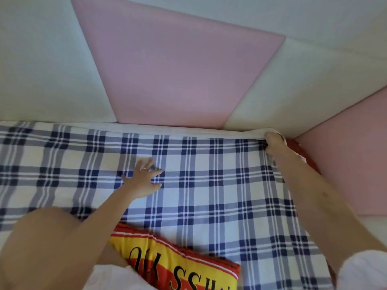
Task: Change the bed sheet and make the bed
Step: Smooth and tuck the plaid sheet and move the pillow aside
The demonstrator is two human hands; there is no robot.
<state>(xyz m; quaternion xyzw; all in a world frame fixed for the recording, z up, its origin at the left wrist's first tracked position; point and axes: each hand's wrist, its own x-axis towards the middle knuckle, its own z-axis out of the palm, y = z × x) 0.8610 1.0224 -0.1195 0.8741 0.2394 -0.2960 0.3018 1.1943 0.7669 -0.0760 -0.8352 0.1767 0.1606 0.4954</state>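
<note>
The blue-and-white plaid bed sheet (209,185) covers the bed up to the padded wall panels (178,70). A yellow-and-red pillow (178,262) lies at the bed's near edge. The left hand (144,176) presses flat on the sheet, fingers spread wide. The right hand (274,143) grips the sheet at the far right corner.

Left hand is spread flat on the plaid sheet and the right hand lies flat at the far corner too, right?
Not quite. The left hand is spread flat on the plaid sheet, but the head view shows the right hand at the far corner with fingers curled, gripping the sheet's edge.
</note>
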